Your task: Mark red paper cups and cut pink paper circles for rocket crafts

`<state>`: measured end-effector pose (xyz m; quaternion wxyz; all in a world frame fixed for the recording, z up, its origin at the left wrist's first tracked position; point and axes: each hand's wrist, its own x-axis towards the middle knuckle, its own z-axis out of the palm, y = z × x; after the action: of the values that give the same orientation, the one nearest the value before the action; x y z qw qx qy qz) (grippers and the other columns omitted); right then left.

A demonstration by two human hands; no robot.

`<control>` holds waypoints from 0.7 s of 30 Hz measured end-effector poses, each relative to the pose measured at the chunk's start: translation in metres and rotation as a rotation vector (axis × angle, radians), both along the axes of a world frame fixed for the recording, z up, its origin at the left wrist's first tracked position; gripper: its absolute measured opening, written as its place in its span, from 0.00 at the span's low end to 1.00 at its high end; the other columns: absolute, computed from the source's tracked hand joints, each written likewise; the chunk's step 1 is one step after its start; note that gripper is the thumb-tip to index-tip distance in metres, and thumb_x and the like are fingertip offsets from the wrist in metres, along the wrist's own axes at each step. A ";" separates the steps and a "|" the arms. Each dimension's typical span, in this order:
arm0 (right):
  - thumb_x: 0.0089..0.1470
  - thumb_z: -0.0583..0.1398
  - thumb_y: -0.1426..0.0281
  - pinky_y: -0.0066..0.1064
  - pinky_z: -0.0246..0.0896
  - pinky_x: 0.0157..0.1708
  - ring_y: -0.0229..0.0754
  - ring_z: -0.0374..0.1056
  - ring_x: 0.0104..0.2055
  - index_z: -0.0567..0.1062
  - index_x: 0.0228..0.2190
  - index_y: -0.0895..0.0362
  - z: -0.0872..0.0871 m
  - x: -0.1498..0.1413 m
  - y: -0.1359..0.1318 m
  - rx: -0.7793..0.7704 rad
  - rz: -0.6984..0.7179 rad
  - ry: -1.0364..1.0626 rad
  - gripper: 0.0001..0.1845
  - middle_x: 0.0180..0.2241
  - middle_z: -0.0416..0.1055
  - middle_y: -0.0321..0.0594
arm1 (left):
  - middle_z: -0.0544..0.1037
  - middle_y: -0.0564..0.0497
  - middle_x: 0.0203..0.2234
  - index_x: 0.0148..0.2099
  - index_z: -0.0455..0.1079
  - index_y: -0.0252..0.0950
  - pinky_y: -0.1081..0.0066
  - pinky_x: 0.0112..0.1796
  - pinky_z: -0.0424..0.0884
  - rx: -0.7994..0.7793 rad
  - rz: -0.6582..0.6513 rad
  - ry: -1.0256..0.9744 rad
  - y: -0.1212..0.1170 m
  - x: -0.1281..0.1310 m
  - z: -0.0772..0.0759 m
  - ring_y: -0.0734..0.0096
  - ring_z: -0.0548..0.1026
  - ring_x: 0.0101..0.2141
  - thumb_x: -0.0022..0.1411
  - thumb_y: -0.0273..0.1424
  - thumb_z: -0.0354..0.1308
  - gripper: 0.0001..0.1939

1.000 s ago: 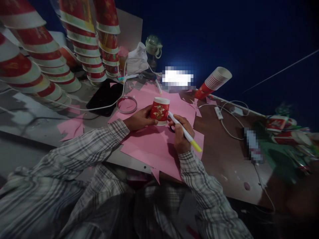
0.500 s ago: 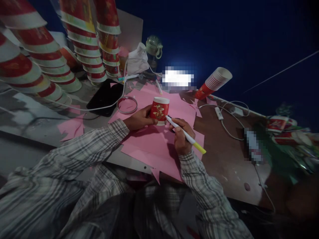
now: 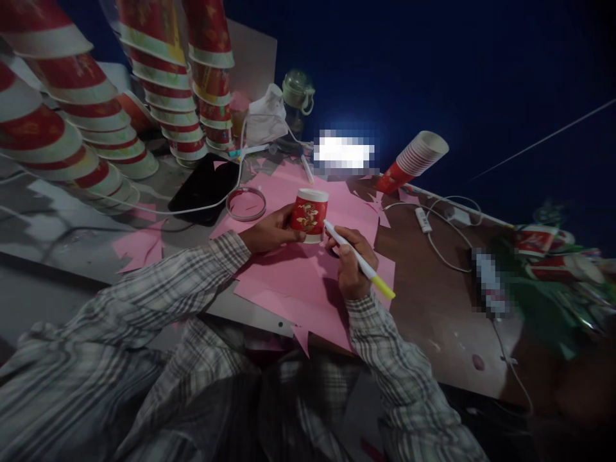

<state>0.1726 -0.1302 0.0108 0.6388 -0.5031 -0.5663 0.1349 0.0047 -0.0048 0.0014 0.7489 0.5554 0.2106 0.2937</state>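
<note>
A red paper cup (image 3: pixel 309 215) with a gold dragon print and white bands at both ends is gripped at its left side by my left hand (image 3: pixel 273 232). My right hand (image 3: pixel 355 262) holds a white marker (image 3: pixel 353 250) with a yellow end. The marker's tip is at the cup's right edge; whether it touches I cannot tell. Under both hands lie sheets of pink paper (image 3: pixel 289 289). A roll of tape (image 3: pixel 246 204) rests on the paper just beyond my left wrist.
Tall stacks of red-and-white cups (image 3: pixel 168 96) stand at the left, by a black phone (image 3: pixel 205 190). A leaning cup stack (image 3: pixel 411 160) is at the back right. Another marker (image 3: pixel 307 169) lies behind the held cup. White cables (image 3: pixel 450 253) cross the right side.
The marker's tip has shifted slightly right and up along the cup's edge, and its yellow end a little left. My left hand still holds the cup in nearly the same place.
</note>
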 end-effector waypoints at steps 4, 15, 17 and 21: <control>0.64 0.58 0.60 0.41 0.73 0.36 0.44 0.74 0.35 0.81 0.46 0.52 0.000 0.000 -0.001 -0.024 -0.006 -0.015 0.16 0.32 0.77 0.39 | 0.81 0.45 0.45 0.55 0.70 0.34 0.61 0.49 0.75 0.014 0.002 0.022 0.001 -0.001 0.000 0.62 0.80 0.45 0.49 0.26 0.72 0.30; 0.64 0.58 0.62 0.40 0.73 0.35 0.43 0.74 0.35 0.80 0.46 0.52 0.000 0.001 0.000 0.000 0.000 0.011 0.15 0.32 0.77 0.38 | 0.81 0.44 0.47 0.55 0.69 0.34 0.61 0.50 0.74 -0.018 0.012 0.049 -0.001 0.000 0.005 0.60 0.79 0.47 0.46 0.25 0.72 0.32; 0.64 0.57 0.61 0.41 0.73 0.36 0.43 0.74 0.35 0.80 0.46 0.52 0.000 0.001 0.000 -0.023 -0.009 -0.006 0.15 0.32 0.77 0.38 | 0.81 0.44 0.48 0.54 0.70 0.34 0.59 0.51 0.73 -0.010 0.004 0.028 -0.001 0.001 0.003 0.59 0.79 0.48 0.46 0.25 0.72 0.31; 0.64 0.58 0.60 0.41 0.74 0.37 0.43 0.75 0.36 0.79 0.46 0.52 -0.002 0.001 0.000 -0.037 -0.010 0.021 0.16 0.33 0.77 0.38 | 0.80 0.43 0.48 0.55 0.70 0.34 0.53 0.54 0.73 0.011 -0.004 0.022 0.000 0.001 0.001 0.55 0.79 0.50 0.47 0.27 0.72 0.32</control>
<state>0.1738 -0.1302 0.0093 0.6362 -0.5160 -0.5544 0.1474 0.0055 -0.0046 0.0029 0.7441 0.5630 0.2160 0.2874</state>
